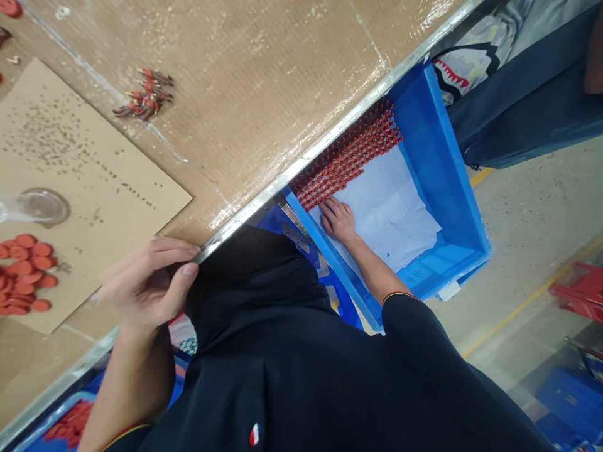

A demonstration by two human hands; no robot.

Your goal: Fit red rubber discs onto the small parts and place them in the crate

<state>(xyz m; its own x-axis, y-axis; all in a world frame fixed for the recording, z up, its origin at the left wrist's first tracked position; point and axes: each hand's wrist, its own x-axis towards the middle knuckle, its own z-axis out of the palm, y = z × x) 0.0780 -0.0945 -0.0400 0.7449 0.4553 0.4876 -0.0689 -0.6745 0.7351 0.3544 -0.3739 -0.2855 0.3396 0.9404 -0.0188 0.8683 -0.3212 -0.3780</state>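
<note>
dark shirt (320,383) nearest, red pieces (348,164) lie beside, perhaps touching, right hand (338,218).

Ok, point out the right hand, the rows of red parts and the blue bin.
Right hand (338,220): head view, back of the hand.
Rows of red parts (349,162): head view, middle of the rows.
Blue bin (439,154): head view, inner side wall.

1. Surface (245,94): brown, glossy, scuffed.
2. Edging strip (264,194): metal, shiny, worn.
3. Bin (445,169): smooth blue plastic, soft sheen.
4. Paper (389,204) in bin: white, matt, creased.
5. Red pieces (351,166): knobbly; material unclear.
6. Board (108,242): matt, cardboard-like.
7. Discs (23,270): plastic-looking, dull.
8. Shirt (320,376): matt cloth.
</note>
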